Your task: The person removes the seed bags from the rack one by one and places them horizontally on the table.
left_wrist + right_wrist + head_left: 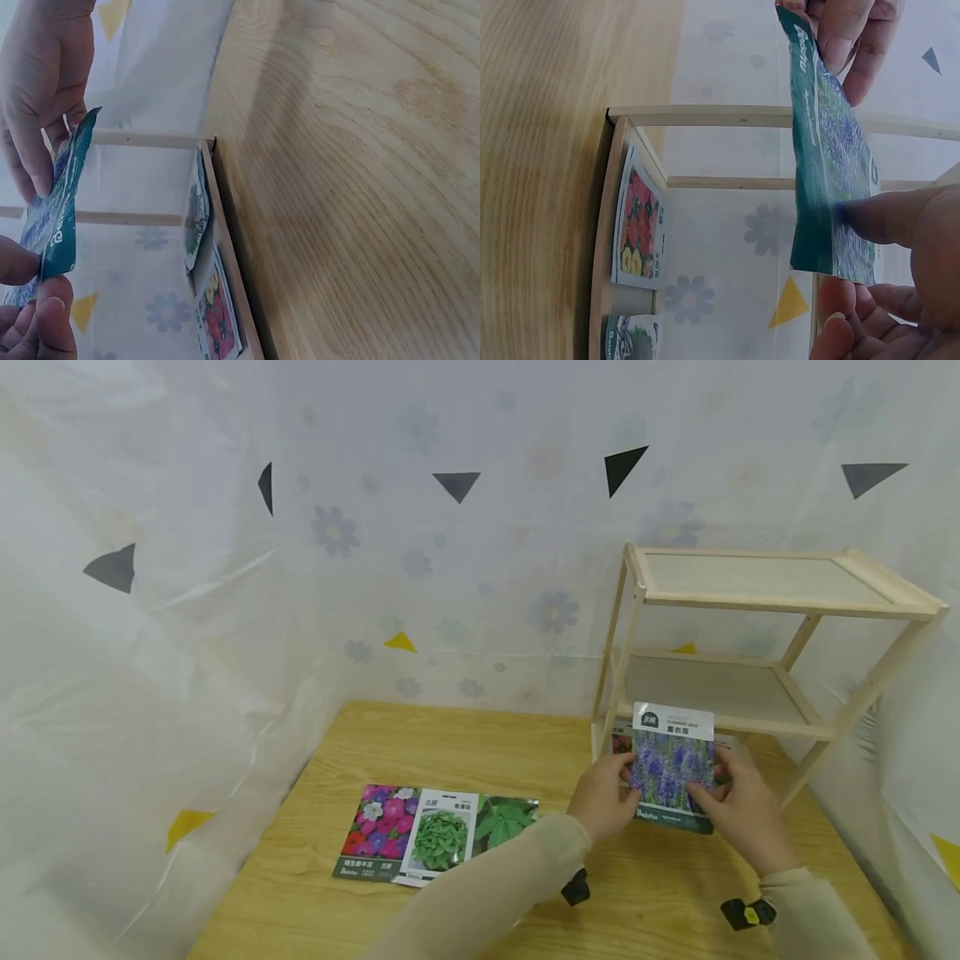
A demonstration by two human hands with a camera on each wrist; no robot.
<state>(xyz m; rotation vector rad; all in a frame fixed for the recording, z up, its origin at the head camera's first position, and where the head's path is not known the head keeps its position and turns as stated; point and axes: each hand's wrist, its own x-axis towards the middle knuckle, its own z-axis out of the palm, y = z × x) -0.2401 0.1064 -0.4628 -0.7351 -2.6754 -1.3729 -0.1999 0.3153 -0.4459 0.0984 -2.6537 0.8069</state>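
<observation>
Both hands hold a lavender seed packet (pixel 672 768) upright in front of the wooden shelf rack. My left hand (pixel 606 797) pinches its left edge between thumb and fingers, as the left wrist view also shows at the packet's teal lower band (pixel 64 236). On the opposite edge, my right hand (pixel 742 810) grips with the thumb (pixel 885 217) across the printed front and fingers behind. Behind it, on the rack's bottom level, lie a packet with red and yellow flowers (pixel 639 225) and a second, greenish packet (pixel 197 214). The held packet partly hides them in the head view.
The light wooden rack (pixel 787 608) stands at the table's back right. Left of my arms, a colourful flower packet (pixel 378 827), a mint packet (pixel 438 837) and a green-leaf packet (pixel 504 818) overlap on the wooden table (pixel 300 827). White sheeting (pixel 480 568) surrounds the table.
</observation>
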